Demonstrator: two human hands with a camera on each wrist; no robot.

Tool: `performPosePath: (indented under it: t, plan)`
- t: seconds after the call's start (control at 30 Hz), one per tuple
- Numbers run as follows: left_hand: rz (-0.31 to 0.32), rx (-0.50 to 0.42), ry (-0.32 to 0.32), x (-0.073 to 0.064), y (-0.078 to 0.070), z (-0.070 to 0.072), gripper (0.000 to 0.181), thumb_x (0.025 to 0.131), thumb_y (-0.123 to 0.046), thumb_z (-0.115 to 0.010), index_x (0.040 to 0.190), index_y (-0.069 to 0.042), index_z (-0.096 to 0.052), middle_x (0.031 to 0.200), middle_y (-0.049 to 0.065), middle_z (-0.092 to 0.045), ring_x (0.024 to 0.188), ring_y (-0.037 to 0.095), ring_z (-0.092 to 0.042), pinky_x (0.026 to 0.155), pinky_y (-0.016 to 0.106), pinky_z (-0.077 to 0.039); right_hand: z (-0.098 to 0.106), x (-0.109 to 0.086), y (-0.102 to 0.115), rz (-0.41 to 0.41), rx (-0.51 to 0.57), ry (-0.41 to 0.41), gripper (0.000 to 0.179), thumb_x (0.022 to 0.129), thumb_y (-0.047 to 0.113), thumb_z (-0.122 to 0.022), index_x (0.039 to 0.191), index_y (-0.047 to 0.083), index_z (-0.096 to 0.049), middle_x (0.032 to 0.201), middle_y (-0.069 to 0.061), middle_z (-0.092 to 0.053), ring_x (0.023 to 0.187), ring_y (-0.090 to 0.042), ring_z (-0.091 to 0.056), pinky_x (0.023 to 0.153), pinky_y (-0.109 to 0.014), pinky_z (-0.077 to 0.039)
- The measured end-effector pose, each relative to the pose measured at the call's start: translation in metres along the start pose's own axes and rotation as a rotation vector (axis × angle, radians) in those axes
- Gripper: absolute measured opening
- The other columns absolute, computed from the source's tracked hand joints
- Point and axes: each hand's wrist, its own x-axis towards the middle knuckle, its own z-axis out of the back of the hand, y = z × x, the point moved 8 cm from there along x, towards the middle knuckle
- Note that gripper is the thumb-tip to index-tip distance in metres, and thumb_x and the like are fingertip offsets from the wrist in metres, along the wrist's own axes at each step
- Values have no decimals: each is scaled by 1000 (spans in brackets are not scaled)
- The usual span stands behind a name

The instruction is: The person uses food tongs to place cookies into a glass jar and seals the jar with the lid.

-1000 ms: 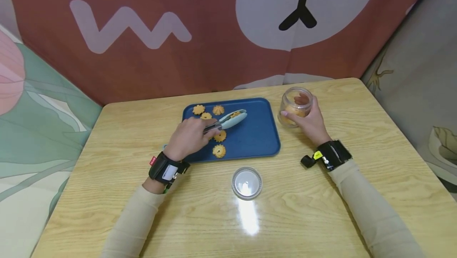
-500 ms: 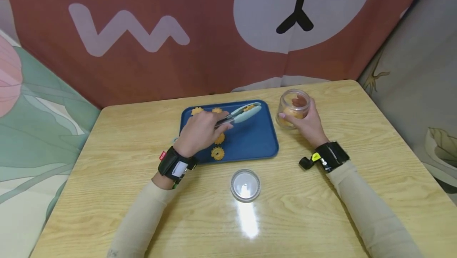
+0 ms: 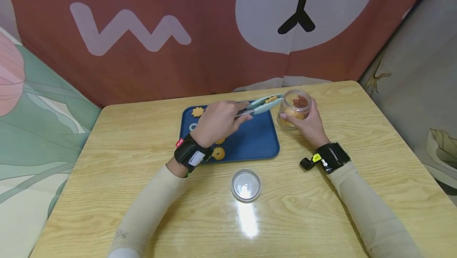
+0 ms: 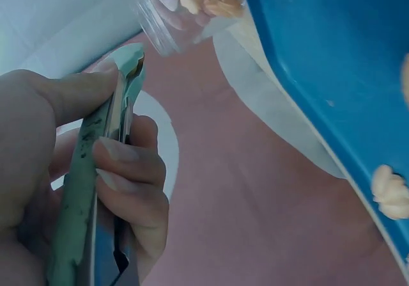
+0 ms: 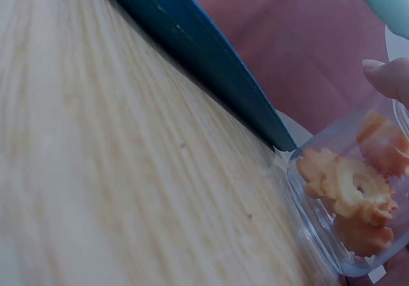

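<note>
1. Currently, from where I sit, my left hand (image 3: pixel 218 119) has its fingers and thumb wrapped round a pair of mint-tipped metal tongs (image 3: pixel 263 107), the grip narrow.
2. The tong tips hold one small piped butter cookie (image 3: pixel 271 99), near the jar's rim; I cannot tell whether they touch the glass.
3. My right hand (image 3: pixel 312 126) curls its fingers round a clear, lidless jar (image 3: pixel 290 112), which is mouth up just beside the tray's right-hand edge.
4. Several baked cookies (image 5: pixel 354 190) lie in a loose heap inside that jar, so I judge a fair part of the transfer done; the pinched one is not in yet.
5. Beneath my left hand, the blue rectangular tray (image 3: pixel 255 143) carries what is left to move: a ring-shaped cookie (image 3: pixel 218 153) near the front edge, a flower-shaped cookie (image 3: pixel 198 111) at the far left corner, and others partly hidden, so I cannot count them.
6. Nearer me, a round clear lid (image 3: pixel 246 186) lies apart on the wood-grain tabletop (image 3: pixel 292 210); closing the jar, if wanted, remains undone.
</note>
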Motion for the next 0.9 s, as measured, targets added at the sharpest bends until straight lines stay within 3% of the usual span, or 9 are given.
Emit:
performPosePath:
  t: [0.23,0.53,0.7,0.9]
  plan:
    - [-23,50,32,23,-13,1,42,91,-48,-56,122,-21,-58,67,-3,-49,51,9,-43,40,23,-33,-3,1,-1,9,11,-2,83,73,25,-82,138,31,-32,131,-10,-46,119,-20,-41,98,-45,-32]
    - [-78,188,61,49,-25,7,43,91,-46,-57,126,-20,-59,70,-5,-56,46,11,-45,39,24,-34,-5,-10,33,8,38,18,81,77,16,-79,141,21,-30,133,-23,-43,121,-32,-39,100,-45,-30]
    - [-137,275,51,59,-36,14,36,91,-42,-59,118,-19,-64,72,-3,-58,49,12,-46,42,25,-38,-4,-11,36,-2,24,13,81,78,16,-78,141,18,-28,133,-23,-42,121,-32,-38,99,-45,-31]
    - [-162,310,64,65,-43,13,27,92,-37,-59,110,-18,-67,63,-3,-51,49,12,-45,43,25,-39,-2,-9,34,-9,26,1,83,76,17,-80,140,15,-29,132,-22,-43,119,-30,-41,96,-40,-33]
